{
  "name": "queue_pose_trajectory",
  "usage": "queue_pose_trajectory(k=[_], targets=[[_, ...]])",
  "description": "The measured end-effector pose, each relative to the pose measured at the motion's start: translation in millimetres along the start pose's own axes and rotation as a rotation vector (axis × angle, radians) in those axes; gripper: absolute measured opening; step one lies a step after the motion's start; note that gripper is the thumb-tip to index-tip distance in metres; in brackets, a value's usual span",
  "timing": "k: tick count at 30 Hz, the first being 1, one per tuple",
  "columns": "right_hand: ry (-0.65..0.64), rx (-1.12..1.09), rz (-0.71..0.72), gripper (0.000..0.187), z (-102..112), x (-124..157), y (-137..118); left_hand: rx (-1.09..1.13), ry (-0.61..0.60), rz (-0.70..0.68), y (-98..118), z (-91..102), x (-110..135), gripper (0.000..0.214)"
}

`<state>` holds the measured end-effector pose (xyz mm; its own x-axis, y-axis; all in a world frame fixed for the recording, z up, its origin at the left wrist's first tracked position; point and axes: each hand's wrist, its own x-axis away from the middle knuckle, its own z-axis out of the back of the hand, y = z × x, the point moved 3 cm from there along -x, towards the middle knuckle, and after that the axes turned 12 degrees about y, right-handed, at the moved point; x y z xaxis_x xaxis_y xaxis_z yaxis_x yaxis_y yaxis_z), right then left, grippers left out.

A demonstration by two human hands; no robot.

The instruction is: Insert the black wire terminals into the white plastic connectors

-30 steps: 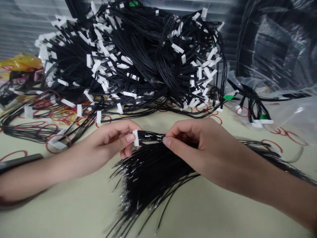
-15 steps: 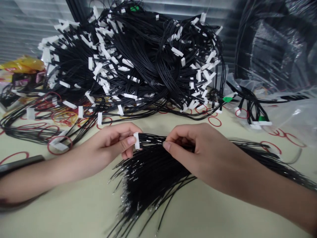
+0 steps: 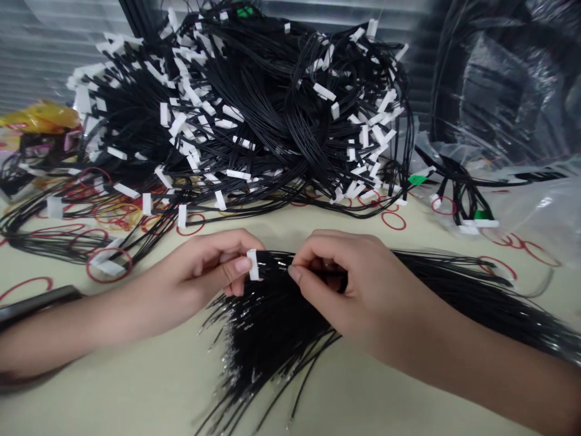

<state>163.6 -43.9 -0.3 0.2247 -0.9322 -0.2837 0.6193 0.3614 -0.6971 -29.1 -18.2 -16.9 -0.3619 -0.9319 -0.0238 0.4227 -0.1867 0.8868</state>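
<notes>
My left hand pinches a small white connector between thumb and forefinger, just above the table. Thin black wires run from the connector to the right into my right hand, whose thumb and fingers are closed on them close to the connector. Under both hands a loose bundle of black wires with bare metal tips fans out toward the front of the table.
A big heap of black wire harnesses with white connectors fills the back of the pale table. Red rubber bands lie scattered around. A clear plastic bag of wires is at the right, a yellow bag at the left.
My right hand has slid a little left along the wires, closer to the connector. Both hands have sunk slightly in the picture. The left hand still pinches the connector.
</notes>
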Motion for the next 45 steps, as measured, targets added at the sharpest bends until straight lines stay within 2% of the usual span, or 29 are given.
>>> queue_pose_trajectory(k=[13,19,36,45], targets=[[0.020,-0.052,0.011,0.019,-4.1,-0.3,0.4,0.020,0.013,-0.001,-0.2,1.5,-0.6,0.013],[0.043,-0.088,0.097,0.016,-8.8,3.0,-0.4,0.039,-0.034,-0.010,1.0,-0.1,2.4,0.015],[0.161,-0.177,0.278,0.016,-20.2,7.3,7.4,0.024,-0.022,0.013,5.3,-1.4,-1.1,0.011],[0.238,-0.219,0.373,0.016,-23.4,10.6,6.3,0.039,-0.117,0.010,4.6,-3.4,0.6,0.014]])
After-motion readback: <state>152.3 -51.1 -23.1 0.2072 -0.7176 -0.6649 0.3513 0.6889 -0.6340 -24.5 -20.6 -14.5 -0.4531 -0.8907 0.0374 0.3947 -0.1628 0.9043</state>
